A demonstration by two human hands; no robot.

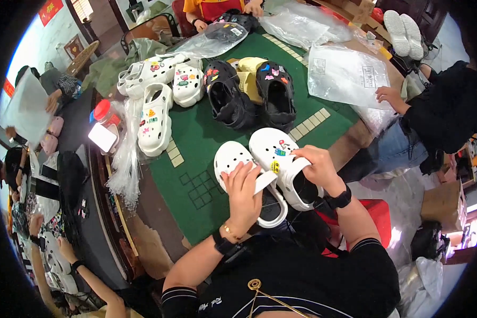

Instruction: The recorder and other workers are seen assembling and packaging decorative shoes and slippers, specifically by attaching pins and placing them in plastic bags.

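Observation:
Two white clogs are side by side at the table's near edge. The left clog (231,155) shows bare holes on its visible toe. On the right clog (263,142), colourful charms sit along the upper, among them a yellow smiley. My left hand (242,197) grips the left clog over its upper, fingers bent across it beside the raised strap. My right hand (319,165) has its fingers closed around the strap of the right clog, near its side. The undersides of both clogs and part of my left fingertips' contact are hidden.
Beyond my hands, black clogs (276,90) with charms stand on the green mat (191,175), yellow ones behind them. White clogs (155,119) lie to the left. A clear plastic bag (344,77) is at the right, under another person's hand (392,98). Another person sits opposite.

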